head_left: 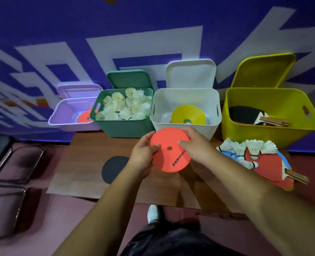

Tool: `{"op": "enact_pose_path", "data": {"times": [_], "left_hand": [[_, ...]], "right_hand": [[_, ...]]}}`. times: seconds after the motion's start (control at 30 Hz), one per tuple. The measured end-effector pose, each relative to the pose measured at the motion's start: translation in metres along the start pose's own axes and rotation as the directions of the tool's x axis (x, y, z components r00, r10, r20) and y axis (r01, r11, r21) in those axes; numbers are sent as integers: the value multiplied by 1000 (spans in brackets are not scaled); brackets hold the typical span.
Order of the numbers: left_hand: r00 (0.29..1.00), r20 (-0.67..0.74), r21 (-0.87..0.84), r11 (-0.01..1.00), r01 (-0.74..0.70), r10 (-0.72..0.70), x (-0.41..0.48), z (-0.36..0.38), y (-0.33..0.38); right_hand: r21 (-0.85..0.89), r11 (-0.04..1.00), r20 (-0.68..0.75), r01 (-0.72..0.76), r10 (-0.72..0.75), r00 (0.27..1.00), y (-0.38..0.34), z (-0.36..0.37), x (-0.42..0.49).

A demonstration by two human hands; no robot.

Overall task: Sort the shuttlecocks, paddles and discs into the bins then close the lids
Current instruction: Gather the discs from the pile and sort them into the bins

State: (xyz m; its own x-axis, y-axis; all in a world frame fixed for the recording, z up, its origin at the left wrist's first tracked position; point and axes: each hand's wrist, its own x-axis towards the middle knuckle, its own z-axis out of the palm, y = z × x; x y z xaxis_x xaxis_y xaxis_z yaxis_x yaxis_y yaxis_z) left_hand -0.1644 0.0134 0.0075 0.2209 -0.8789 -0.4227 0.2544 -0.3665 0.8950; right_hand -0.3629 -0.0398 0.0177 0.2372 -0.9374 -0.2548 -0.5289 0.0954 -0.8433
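Orange disc (171,154) pinched at its edges by left hand (143,156) and right hand (196,145), just before the white bin (162,124) (yellow disc (188,114) inside). Possible missort there, with a second orange disc (84,116) lying in the lilac bin (60,120).

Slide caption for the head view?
Left hand and right hand hold an orange disc in front of the open white bin.

Left hand (143,154), right hand (197,147) hold disc (171,160).
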Motion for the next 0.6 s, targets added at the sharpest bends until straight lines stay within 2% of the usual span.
{"op": "enact_pose_path", "data": {"times": [0.1,0.2,0.37,0.5,0.6], "left_hand": [[990,-139,-51,998,-23,15,-13,-37,10],[963,-268,-97,993,-61,33,-19,-70,18],[946,-315,-127,985,-121,76,-16,-120,35],[942,-331,-218,976,-10,-64,3,-169,39],[956,-273,-249,968,40,-110,25,-204,45]], "right_hand": [[-28,998,153,63,-58,987,-34,24,6],[66,998,274,19,-37,961,-60,50,22],[207,978,236,23,-72,969,-109,95,55],[225,974,212,-19,-30,977,-136,131,77],[189,982,156,-13,-17,988,-153,162,97]]}}
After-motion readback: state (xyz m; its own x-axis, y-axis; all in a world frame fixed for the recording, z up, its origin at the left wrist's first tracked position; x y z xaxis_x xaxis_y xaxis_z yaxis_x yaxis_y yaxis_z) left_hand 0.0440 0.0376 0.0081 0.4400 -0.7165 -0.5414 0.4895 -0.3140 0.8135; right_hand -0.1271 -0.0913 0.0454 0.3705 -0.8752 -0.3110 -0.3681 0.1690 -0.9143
